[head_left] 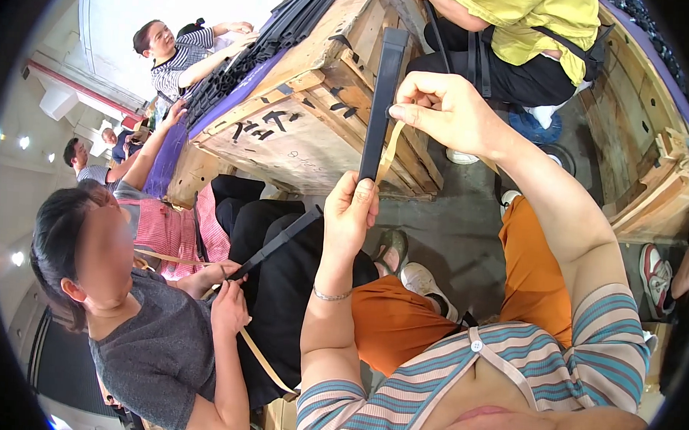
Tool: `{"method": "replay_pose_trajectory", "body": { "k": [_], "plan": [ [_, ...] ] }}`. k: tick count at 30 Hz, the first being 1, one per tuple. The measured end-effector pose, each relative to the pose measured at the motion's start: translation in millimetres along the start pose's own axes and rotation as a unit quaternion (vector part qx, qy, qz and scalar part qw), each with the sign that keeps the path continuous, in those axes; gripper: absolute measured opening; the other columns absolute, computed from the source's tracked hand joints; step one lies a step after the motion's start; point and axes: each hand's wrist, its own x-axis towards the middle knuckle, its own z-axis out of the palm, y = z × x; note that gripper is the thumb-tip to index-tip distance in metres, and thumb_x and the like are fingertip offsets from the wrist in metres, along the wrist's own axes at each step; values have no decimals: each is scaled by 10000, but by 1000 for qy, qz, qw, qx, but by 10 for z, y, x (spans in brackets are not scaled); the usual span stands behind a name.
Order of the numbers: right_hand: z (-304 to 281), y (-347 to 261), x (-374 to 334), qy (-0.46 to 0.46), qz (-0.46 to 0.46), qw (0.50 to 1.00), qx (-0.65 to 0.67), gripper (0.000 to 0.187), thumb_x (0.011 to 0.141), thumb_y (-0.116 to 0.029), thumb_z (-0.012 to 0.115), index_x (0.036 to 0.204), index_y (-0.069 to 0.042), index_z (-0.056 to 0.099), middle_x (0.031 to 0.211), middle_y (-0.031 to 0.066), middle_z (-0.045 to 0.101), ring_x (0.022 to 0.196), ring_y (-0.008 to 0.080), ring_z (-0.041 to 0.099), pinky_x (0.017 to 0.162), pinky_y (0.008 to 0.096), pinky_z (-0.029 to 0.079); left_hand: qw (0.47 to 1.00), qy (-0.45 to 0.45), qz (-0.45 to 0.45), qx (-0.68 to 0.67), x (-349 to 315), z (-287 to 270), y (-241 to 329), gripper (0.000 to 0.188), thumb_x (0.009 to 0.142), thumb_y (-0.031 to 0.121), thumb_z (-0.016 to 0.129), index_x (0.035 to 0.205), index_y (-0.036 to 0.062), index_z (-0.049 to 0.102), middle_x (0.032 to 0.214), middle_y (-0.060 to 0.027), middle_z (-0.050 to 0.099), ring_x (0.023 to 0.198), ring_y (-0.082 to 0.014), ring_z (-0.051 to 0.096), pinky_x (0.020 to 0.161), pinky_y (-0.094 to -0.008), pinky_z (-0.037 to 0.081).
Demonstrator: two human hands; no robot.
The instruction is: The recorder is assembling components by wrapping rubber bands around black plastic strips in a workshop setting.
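Note:
My left hand (351,209) is closed around the lower end of a long, flat black strip (378,109), which it holds nearly upright. A wider block-like piece forms the strip's top end. On its right side, my right hand (445,112) pinches with thumb and forefinger at the strip's edge. From that pinch a narrow yellowish tape (390,149) runs down to my left fingers. My right fingertips partly cover whatever small bit they grip there.
Ahead stands a wooden crate (286,147) with many black strips (291,28) and purple sheeting on top. Close on my left a seated person (148,306) handles a similar black strip (278,243). A person in yellow (522,23) sits ahead; another wooden crate (633,128) stands at right.

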Motion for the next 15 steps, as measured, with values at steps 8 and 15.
{"method": "replay_pose_trajectory", "body": {
  "k": [8, 15],
  "plan": [
    [-43, 1, 39, 29, 20, 999, -19, 142, 823, -97, 615, 730, -41, 524, 646, -58, 469, 596, -2, 408, 522, 169, 331, 995, 40, 42, 76, 40, 97, -25, 190, 907, 183, 504, 775, 47, 491, 566, 40, 438, 504, -16, 365, 450, -172, 296],
    [-19, -47, 155, 51, -2, 999, -6, 150, 817, -108, 621, 718, -38, 533, 645, -54, 486, 604, 11, 427, 531, 186, 352, 967, 151, 77, 190, 113, 218, 23, 196, 833, 201, 588, 825, 8, 552, 569, 15, 469, 546, -54, 409, 494, -229, 378]
  ]
}}
